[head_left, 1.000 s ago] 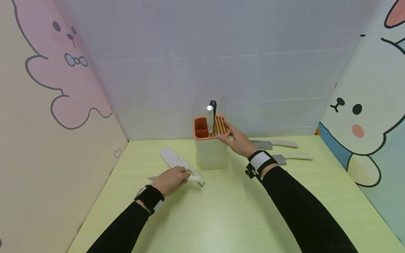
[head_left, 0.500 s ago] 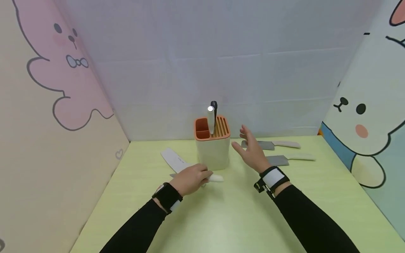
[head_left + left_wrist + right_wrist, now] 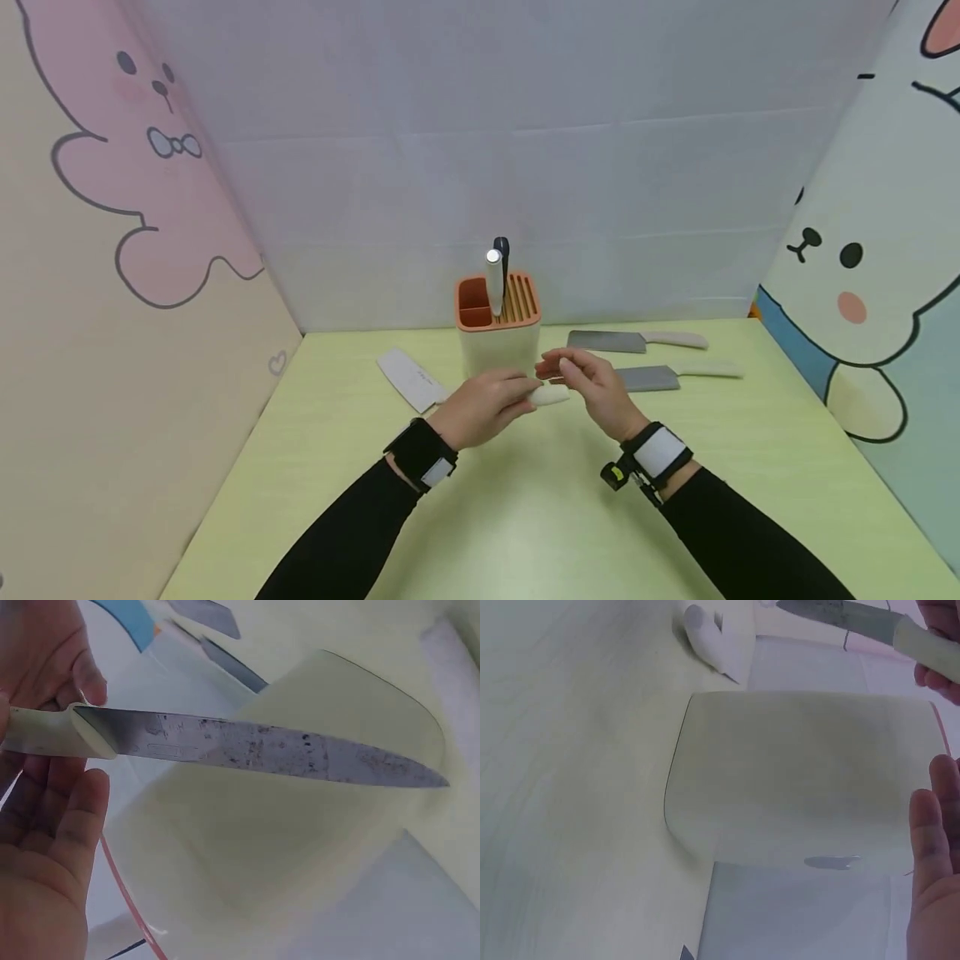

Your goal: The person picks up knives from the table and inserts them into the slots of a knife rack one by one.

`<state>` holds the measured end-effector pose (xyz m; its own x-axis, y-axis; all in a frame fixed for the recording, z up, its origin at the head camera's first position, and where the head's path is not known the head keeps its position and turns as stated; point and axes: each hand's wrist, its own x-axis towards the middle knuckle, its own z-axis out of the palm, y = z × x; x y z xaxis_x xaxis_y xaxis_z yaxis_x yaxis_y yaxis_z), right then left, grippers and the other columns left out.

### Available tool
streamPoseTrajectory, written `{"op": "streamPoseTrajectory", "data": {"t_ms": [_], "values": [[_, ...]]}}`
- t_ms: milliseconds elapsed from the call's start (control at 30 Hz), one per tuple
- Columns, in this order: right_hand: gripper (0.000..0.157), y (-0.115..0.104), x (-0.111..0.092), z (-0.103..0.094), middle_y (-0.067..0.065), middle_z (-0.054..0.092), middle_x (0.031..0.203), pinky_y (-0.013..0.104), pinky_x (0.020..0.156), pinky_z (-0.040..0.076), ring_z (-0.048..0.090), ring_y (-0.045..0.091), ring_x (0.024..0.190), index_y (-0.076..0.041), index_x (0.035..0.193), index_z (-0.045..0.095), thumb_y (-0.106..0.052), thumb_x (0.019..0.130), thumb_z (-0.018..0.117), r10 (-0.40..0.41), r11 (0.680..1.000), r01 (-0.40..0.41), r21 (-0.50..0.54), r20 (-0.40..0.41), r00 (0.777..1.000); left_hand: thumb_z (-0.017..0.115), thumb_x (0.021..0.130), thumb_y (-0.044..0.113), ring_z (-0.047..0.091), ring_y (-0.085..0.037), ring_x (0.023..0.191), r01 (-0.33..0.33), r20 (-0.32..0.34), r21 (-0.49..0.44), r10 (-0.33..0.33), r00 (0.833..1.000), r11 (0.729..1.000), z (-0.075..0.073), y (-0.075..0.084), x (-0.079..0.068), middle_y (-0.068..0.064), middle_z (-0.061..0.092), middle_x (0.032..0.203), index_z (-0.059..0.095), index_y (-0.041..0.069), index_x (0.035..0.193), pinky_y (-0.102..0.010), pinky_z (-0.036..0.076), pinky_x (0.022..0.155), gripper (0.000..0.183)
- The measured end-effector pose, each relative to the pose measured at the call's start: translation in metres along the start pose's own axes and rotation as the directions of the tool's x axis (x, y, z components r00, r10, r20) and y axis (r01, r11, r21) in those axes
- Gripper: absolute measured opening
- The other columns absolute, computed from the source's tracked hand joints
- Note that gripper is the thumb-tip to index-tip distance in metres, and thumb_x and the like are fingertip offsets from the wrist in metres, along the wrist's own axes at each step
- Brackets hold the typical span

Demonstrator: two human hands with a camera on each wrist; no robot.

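Note:
In the head view my left hand grips a kitchen knife by its pale handle, in front of the knife block. Its long, spotted blade points right across the left wrist view. My right hand is raised close to the handle's end, fingers extended and slightly bent, holding nothing. The white knife block has an orange top with slots and two compartments. A white-handled item and a black-handled one stand in it. How the right fingertips sit against the handle is unclear.
On the table, a broad-bladed cleaver lies left of the block, its handle hidden behind my left hand. Two wide-bladed knives, an upper one and a lower one, lie to the right. A pale wall stands behind.
My left hand has lifted the knife and carried it rightward to the front of the block. My right hand has let go of the block's rim and come down toward the knife handle.

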<state>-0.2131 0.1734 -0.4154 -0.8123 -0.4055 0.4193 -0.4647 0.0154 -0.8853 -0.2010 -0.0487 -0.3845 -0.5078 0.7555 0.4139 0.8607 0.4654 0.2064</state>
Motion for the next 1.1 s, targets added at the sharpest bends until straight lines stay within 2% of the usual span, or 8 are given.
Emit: {"op": "streamPoseTrajectory", "data": {"t_ms": [133,233,367,500,667,867,1000,1100], "values": [[0.044,-0.008,-0.001,0.001,0.020,0.061,0.116,0.033,0.084,0.050,0.059,0.026,0.104,0.004,0.123,0.053,-0.028,0.103,0.030,-0.105,0.993,0.104,0.050,0.025,0.994,0.059,0.091,0.023,0.054,-0.007,0.087,0.025,-0.045,-0.151,-0.032,0.998,0.988,-0.002,0.006,0.008,0.001,0.063,0.101,0.062,0.009,0.117,-0.024,0.051,0.076,0.030],[0.059,-0.017,-0.001,0.002,0.013,0.063,0.116,0.032,0.085,0.050,0.059,0.024,0.104,0.007,0.124,0.052,-0.044,0.099,0.034,-0.166,0.985,0.164,0.062,0.033,0.986,0.058,0.091,0.024,0.055,-0.005,0.085,0.070,-0.058,-0.288,-0.091,0.994,0.955,-0.001,0.008,0.013,0.001,0.063,0.101,0.061,0.010,0.118,-0.021,0.051,0.072,0.031],[0.045,-0.036,-0.003,0.006,0.010,0.064,0.115,0.033,0.084,0.051,0.060,0.025,0.101,0.007,0.124,0.053,-0.028,0.095,0.052,-0.158,0.987,0.158,0.003,0.033,0.987,0.057,0.091,0.026,0.058,-0.001,0.083,0.098,-0.074,-0.382,-0.136,0.988,0.919,0.001,0.010,0.019,0.000,0.065,0.102,0.062,0.010,0.118,-0.016,0.051,0.070,0.032],[0.035,-0.051,-0.003,0.009,0.017,0.064,0.112,0.031,0.078,0.053,0.061,0.025,0.098,0.007,0.120,0.056,0.000,0.087,0.060,-0.109,0.987,0.109,-0.122,0.007,0.994,0.058,0.090,0.027,0.059,0.000,0.085,0.095,-0.101,-0.375,-0.142,0.985,0.922,0.003,0.008,0.022,-0.001,0.067,0.104,0.063,0.010,0.117,-0.015,0.050,0.069,0.032],[0.032,-0.054,-0.002,0.007,0.018,0.064,0.110,0.029,0.074,0.054,0.063,0.019,0.094,0.002,0.119,0.059,-0.001,0.087,0.061,-0.067,0.984,0.062,-0.169,-0.022,0.998,0.059,0.090,0.024,0.059,0.000,0.085,0.106,-0.109,-0.386,-0.159,0.981,0.917,0.006,0.007,0.025,-0.002,0.068,0.104,0.064,0.009,0.117,-0.015,0.051,0.070,0.031],[0.029,-0.033,-0.002,-0.004,0.021,0.064,0.106,0.033,0.074,0.055,0.065,0.028,0.088,-0.002,0.120,0.058,-0.007,0.091,0.057,-0.017,0.995,0.009,-0.094,-0.076,0.997,0.060,0.090,0.026,0.059,-0.001,0.076,0.214,-0.082,-0.399,-0.267,0.960,0.892,-0.009,0.003,0.020,0.001,0.070,0.097,0.068,0.010,0.110,-0.018,0.052,0.066,0.028],[0.032,-0.017,-0.004,-0.015,0.018,0.064,0.105,0.037,0.076,0.054,0.064,0.031,0.093,-0.003,0.124,0.055,-0.012,0.094,0.053,0.023,1.000,-0.021,0.019,-0.117,0.993,0.061,0.090,0.021,0.056,-0.001,0.065,0.212,-0.198,-0.343,-0.291,0.936,0.915,-0.021,-0.012,0.011,0.002,0.069,0.081,0.072,0.010,0.092,-0.021,0.051,0.058,0.016],[0.034,-0.013,-0.006,-0.023,0.016,0.063,0.107,0.038,0.078,0.053,0.063,0.033,0.096,-0.001,0.127,0.051,-0.015,0.096,0.049,0.036,0.996,-0.025,0.084,-0.135,0.990,0.061,0.088,0.019,0.052,-0.004,0.056,0.202,-0.350,-0.246,-0.281,0.893,0.948,-0.032,-0.027,0.003,0.003,0.064,0.068,0.069,0.011,0.077,-0.024,0.049,0.051,0.015]]}}
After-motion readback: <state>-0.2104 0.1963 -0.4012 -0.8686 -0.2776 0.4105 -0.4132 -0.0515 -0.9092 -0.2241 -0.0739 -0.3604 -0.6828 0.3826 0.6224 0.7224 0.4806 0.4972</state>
